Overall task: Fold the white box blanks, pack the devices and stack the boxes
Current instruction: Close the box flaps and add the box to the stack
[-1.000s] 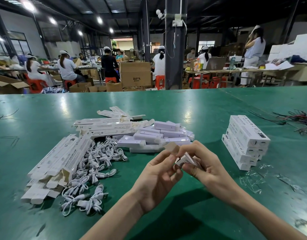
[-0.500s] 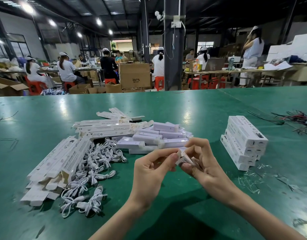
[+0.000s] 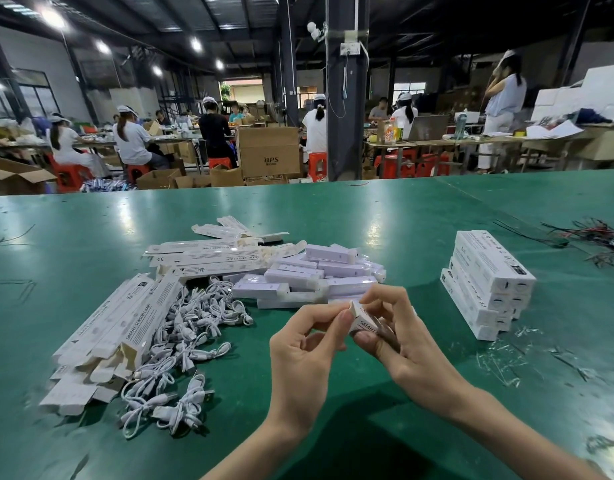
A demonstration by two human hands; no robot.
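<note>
1. Front and centre: left hand (image 3: 298, 355) and right hand (image 3: 402, 341) meet above the table (image 3: 402, 216), both pinching one box (image 3: 362, 320) between them.
2. Far left, a pile of box blanks (image 3: 118, 327) lies on the table, with the cables (image 3: 187, 341) just to its right, touching it.
3. Behind the cables, more blanks (image 3: 208, 254) lie crosswise.
4. The devices (image 3: 316, 275) are heaped behind the hands, right of those blanks.
5. Over on the right, well apart from the heap, are the stacked boxes (image 3: 485, 282), with plastic scraps (image 3: 499, 358) in front.
6. At the far right edge, loose wires (image 3: 592, 233) lie behind the stack.
7. Beyond the table, a carton (image 3: 269, 150) stands left of a pillar (image 3: 343, 98).
</note>
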